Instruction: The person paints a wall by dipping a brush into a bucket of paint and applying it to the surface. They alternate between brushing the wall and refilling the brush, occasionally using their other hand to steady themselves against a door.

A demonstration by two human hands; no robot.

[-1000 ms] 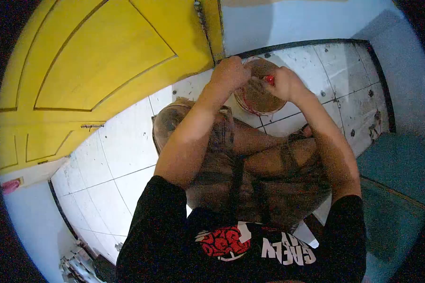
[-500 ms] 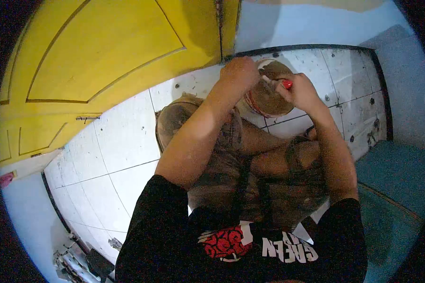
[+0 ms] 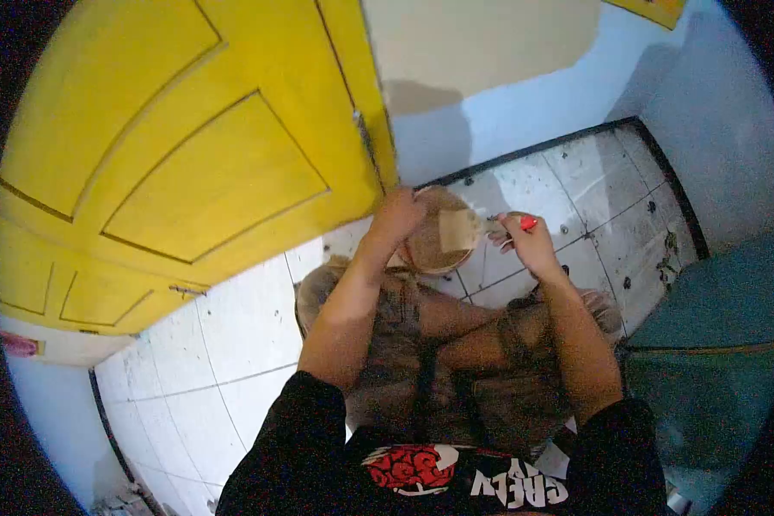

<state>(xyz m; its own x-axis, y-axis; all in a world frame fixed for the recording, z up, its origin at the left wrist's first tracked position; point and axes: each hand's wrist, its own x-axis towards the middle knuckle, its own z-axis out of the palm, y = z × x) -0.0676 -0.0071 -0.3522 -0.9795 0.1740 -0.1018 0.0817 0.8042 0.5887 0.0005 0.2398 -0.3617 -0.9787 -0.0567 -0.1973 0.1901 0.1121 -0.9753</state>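
Note:
My left hand (image 3: 396,222) is closed on the near-left rim of a round bucket (image 3: 407,251), which stands between the yellow door and my folded legs. Beige-brown paint (image 3: 439,245) shows inside it, with a paler patch toward the right. Just beyond the bucket's right rim, my right hand (image 3: 529,241) grips a red-handled paintbrush (image 3: 528,223). The red end pokes out above my fist, while the brush's head, blurred and greyish, points left toward the bucket. My fingers cover much of its handle.
A yellow panelled door (image 3: 232,163) rises at the left. Ahead, the wall (image 3: 525,129) bears a large beige area above pale blue. White, spotted floor tiles (image 3: 249,340) lie around me. A blue-green surface (image 3: 714,318) is on the right.
My right hand has drawn the paintbrush from over the bucket to just outside its right rim. My left hand stays at the rim. The view has tilted up, showing more wall.

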